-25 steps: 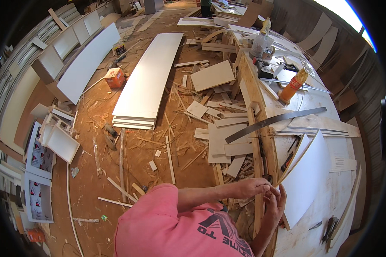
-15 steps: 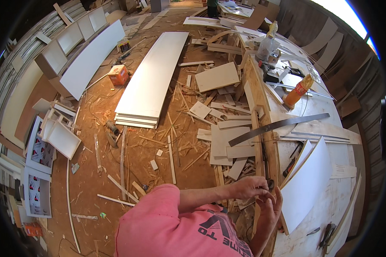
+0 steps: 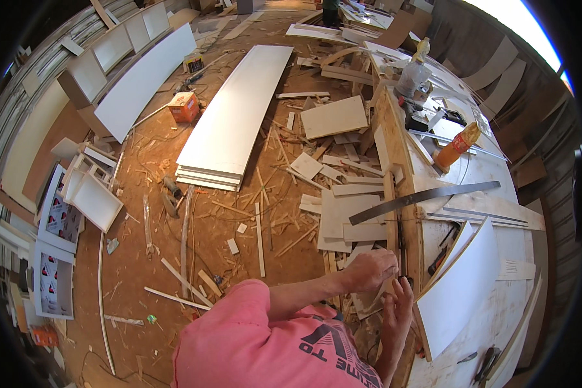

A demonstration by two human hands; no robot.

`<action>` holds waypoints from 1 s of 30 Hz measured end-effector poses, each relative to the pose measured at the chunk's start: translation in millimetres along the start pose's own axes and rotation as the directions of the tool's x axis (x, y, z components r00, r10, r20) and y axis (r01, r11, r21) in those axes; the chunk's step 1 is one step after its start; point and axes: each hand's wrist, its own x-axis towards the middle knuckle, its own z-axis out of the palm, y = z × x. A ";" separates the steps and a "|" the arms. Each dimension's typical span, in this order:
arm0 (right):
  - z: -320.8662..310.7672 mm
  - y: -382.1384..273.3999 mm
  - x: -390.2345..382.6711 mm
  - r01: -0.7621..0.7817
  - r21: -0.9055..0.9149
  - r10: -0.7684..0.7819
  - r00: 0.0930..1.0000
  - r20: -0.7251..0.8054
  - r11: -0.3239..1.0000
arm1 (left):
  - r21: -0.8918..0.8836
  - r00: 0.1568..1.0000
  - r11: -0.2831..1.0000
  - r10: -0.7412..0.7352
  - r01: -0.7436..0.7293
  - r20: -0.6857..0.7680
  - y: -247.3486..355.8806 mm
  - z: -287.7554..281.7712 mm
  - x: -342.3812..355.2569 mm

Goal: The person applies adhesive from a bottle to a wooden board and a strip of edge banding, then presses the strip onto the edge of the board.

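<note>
My left hand (image 3: 370, 269) reaches across to the bench's near side edge, its fingers curled closed. Just below it, my right hand (image 3: 398, 309) is raised with fingers bent and the thumb drawn in. A small tan piece seems to lie between the two hands; what each hand grips is too small and covered to name. Beside my right hand, a white panel (image 3: 456, 294) with a brown edge leans over the workbench (image 3: 498, 323). A long dark strip (image 3: 427, 202) lies across the bench edge just beyond my left hand.
An orange-filled bottle (image 3: 456, 149), a clear spray bottle (image 3: 412, 74) and a drill (image 3: 412, 113) stand farther along the bench. Wood offcuts (image 3: 343, 207) litter the floor beside it. Stacked white boards (image 3: 236, 116) and an orange box (image 3: 184, 107) lie on the brown floor.
My left hand has shifted slightly away from me and to the left, opening a small gap to my right hand. My right hand has moved a little left. The view has shifted slightly.
</note>
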 end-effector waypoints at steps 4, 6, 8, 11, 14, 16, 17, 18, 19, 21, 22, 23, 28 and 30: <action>-8.9 22.1 -9.9 -0.016 0.064 0.027 0.983 -0.179 0.998 | -0.098 0.942 0.942 -0.307 0.321 0.137 0.0 -37.9 24.5; -16.9 30.0 -8.6 0.010 0.187 0.038 0.967 -0.250 0.982 | -0.190 0.881 0.907 -0.285 0.375 0.378 9.4 -35.6 22.8; -15.6 21.9 -4.9 0.049 0.213 -0.004 0.978 -0.207 0.976 | -0.281 0.812 0.871 -0.199 0.403 0.548 23.4 -20.7 23.5; -3.5 -0.7 -1.3 0.289 0.068 -0.258 0.920 -0.294 0.955 | -0.439 0.735 0.757 -0.080 0.485 0.673 39.9 6.2 0.2; -10.8 4.3 -10.4 0.198 0.292 -0.094 0.937 -0.336 0.936 | -0.467 0.610 0.595 -0.049 0.654 0.791 45.4 36.5 -15.1; -15.6 3.8 -14.7 0.221 0.418 -0.059 0.929 -0.365 0.881 | -0.402 0.555 0.565 -0.123 0.720 0.822 59.5 47.9 -20.6; -17.6 4.7 -15.0 0.255 0.433 -0.075 0.918 -0.390 0.864 | -0.432 0.582 0.583 -0.087 0.688 0.808 64.0 52.6 -20.7; -19.7 6.3 -15.7 0.290 0.447 -0.093 0.906 -0.413 0.846 | -0.464 0.610 0.598 -0.052 0.653 0.791 68.2 57.5 -20.1; -20.6 8.2 -16.8 0.301 0.453 -0.081 0.892 -0.444 0.839 | -0.499 0.641 0.609 -0.021 0.617 0.767 71.4 61.0 -20.1; -22.1 12.8 -17.5 0.325 0.465 -0.060 0.865 -0.498 0.823 | -0.461 0.639 0.714 0.024 0.527 0.769 73.6 69.4 -17.5; -21.6 14.7 -17.2 0.335 0.504 -0.030 0.854 -0.520 0.796 | -0.460 0.652 0.734 0.031 0.500 0.758 74.7 71.8 -18.3; -21.1 16.2 -16.3 0.346 0.542 0.000 0.843 -0.539 0.766 | -0.455 0.663 0.754 0.035 0.474 0.748 75.8 73.6 -20.3; -24.4 17.1 -18.6 0.300 0.669 0.106 0.862 -0.495 0.680 | -0.469 0.675 0.765 0.062 0.441 0.736 69.4 74.3 -26.0; -23.2 25.0 -17.6 0.278 0.727 0.124 0.886 -0.446 0.628 | -0.429 0.640 0.762 0.026 0.485 0.768 70.7 72.3 -19.2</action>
